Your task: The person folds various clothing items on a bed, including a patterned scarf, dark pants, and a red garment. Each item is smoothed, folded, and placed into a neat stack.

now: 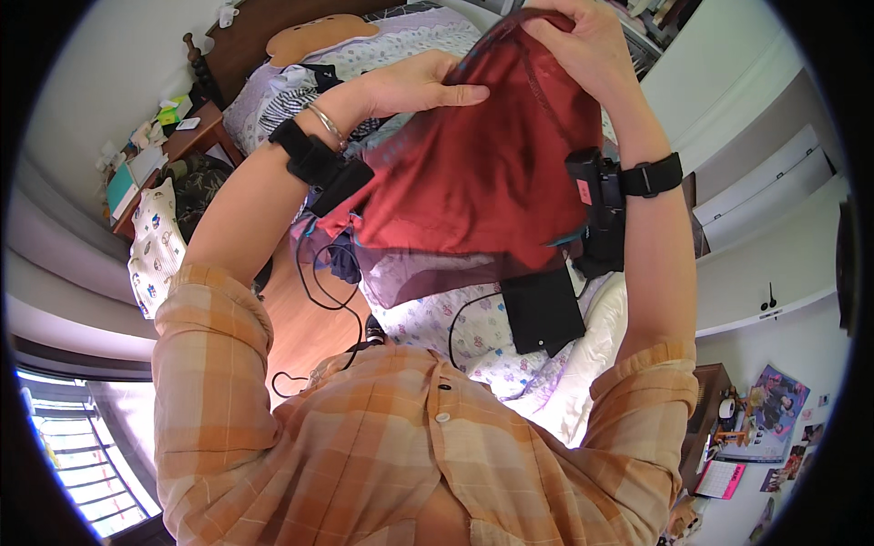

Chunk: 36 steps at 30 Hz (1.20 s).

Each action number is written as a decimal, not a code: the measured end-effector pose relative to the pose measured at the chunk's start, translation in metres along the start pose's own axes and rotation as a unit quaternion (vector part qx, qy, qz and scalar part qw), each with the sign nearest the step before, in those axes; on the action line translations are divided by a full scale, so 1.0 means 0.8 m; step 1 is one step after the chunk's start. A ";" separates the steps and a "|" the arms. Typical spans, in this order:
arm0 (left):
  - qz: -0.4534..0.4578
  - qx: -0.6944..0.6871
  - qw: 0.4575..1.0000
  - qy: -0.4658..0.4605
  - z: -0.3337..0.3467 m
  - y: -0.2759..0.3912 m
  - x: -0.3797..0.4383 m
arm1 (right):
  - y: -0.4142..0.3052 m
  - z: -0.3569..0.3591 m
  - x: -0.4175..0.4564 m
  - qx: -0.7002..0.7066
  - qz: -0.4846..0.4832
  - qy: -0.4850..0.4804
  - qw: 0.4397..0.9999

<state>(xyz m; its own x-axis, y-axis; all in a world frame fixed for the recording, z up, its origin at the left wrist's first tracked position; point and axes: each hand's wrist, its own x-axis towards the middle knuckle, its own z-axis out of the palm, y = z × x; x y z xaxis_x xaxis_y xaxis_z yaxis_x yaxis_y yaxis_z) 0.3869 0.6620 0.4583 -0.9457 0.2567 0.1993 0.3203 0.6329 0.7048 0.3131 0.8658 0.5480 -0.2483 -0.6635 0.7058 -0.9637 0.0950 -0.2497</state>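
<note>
A red garment (478, 177) of thin fabric, with dark trim along its upper edge, hangs spread out before me over the bed. My right hand (587, 41) pinches it by its top corner. Lower and to the left, my left hand (423, 85) holds the dark-trimmed edge, thumb in front and the fingers hidden behind the cloth. A sheer, darker strip of the cloth hangs at the bottom. Strapped to my wrists are black devices, one at the left wrist (328, 170) and one at the right wrist (597, 184). Loose clothes (293, 102) lie beyond my left hand.
Under the garment is a bed with a floral sheet (423, 321). A black flat item (543, 307) lies on it, near black cables (454, 321). A brown plush cushion (321, 37) sits by the headboard. At left stands a wooden side table (205, 130); at right, white cabinets (717, 75).
</note>
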 end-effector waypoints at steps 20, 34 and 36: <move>0.012 0.150 0.987 -0.055 -0.098 0.021 -0.024 | 0.131 -0.010 -0.179 -0.358 0.186 -0.057 0.913; 0.040 -0.075 0.993 0.082 -0.063 0.023 -0.065 | 0.191 0.096 -0.229 -0.095 0.380 0.075 0.917; 0.015 0.052 0.997 0.058 -0.068 0.014 -0.061 | 0.206 0.090 -0.237 -0.167 0.385 0.087 0.903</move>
<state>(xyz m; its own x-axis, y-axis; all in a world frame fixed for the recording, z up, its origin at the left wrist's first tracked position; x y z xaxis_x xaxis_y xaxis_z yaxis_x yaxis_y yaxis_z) 0.4336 0.6171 0.4933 -0.9340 0.1935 0.3004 0.3458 0.7008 0.6239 0.2083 0.9540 0.3256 -0.8420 -0.1806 0.5083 -0.4665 0.7169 -0.5181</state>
